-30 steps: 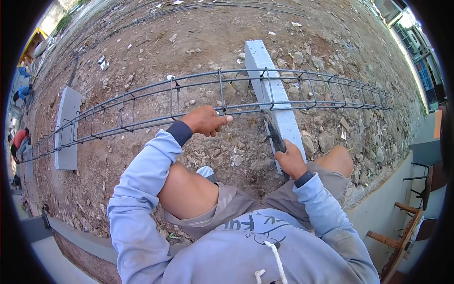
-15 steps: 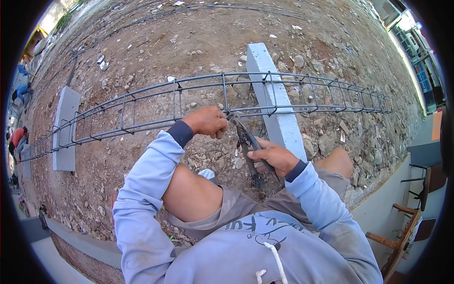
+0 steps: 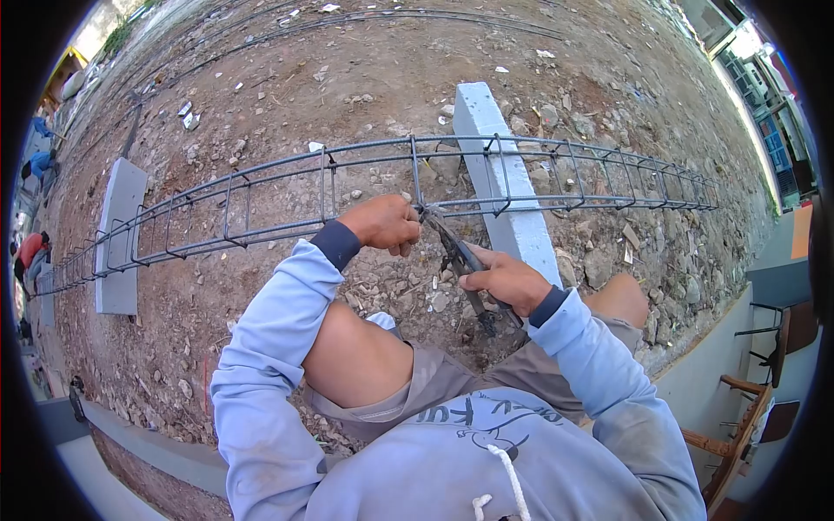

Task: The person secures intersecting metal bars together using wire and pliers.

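A long rebar cage (image 3: 365, 156) of straight bars and square stirrups runs across the view. My right hand (image 3: 508, 282) is closed on the handles of dark pincers (image 3: 460, 252), whose jaws touch the near bar where a stirrup crosses it. Just left of the jaws, my left hand (image 3: 385, 225) is closed at the near bar, its fingers curled; what they hold, if anything, is too small to make out. The cage rests on a pale block (image 3: 512, 195) right of the pincers and on another pale block (image 3: 120, 239) at the left.
Rubble and stones (image 3: 599, 260) lie on the dirt ground. Loose long bars (image 3: 391, 13) lie at the far side. Two people (image 3: 33, 252) (image 3: 40, 165) are at the far left. A wooden chair (image 3: 738, 434) stands at the lower right beside a low wall.
Over the last second the pincers moved left from beside the right block to the stirrup crossing. My left hand's extended finger curled in. Since half a second ago, the pincer handles have drawn closer together.
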Demonstrator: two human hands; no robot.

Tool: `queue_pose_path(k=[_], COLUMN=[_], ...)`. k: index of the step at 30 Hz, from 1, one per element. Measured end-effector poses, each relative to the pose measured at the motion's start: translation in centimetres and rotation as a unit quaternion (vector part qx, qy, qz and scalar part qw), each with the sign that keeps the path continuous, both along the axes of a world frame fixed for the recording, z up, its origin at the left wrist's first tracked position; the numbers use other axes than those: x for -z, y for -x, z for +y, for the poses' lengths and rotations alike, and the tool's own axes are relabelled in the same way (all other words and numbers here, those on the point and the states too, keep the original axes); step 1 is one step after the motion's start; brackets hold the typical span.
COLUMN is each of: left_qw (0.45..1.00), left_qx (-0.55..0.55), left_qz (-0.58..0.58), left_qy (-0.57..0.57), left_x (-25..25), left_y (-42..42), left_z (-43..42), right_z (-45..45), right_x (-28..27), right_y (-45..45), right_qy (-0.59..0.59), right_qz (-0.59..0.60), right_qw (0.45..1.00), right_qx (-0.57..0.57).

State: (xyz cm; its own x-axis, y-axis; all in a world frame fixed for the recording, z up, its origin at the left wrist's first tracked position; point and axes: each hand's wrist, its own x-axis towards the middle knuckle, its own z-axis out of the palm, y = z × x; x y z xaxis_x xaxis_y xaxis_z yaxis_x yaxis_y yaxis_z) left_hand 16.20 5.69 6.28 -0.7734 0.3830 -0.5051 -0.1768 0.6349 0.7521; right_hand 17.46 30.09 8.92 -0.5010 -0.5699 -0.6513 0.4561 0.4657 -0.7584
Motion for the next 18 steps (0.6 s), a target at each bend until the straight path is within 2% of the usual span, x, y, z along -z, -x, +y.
queue_pose_path(k=[7,13,18], left_qw=[0.998,0.999,0.999], left_qx=[0.016,0.01,0.01], left_qz=[0.025,0.028,0.032], left_qy=[0.054,0.04,0.02], left_x=[-0.5,-0.5,-0.8], left_y=[0.1,0.1,0.1], left_z=[0.3,0.1,0.2], right_z=[-1.0,-0.9,-0.1], right_x=[-2.1,-3.4,-1.6], right_y=[0.9,0.9,1.5], right_qy=[-0.049,-0.034,0.007], right_qz=[0.027,-0.015,-0.082], right_qw=[0.997,0.999,0.997], right_qx=[-0.061,-0.03,-0.003])
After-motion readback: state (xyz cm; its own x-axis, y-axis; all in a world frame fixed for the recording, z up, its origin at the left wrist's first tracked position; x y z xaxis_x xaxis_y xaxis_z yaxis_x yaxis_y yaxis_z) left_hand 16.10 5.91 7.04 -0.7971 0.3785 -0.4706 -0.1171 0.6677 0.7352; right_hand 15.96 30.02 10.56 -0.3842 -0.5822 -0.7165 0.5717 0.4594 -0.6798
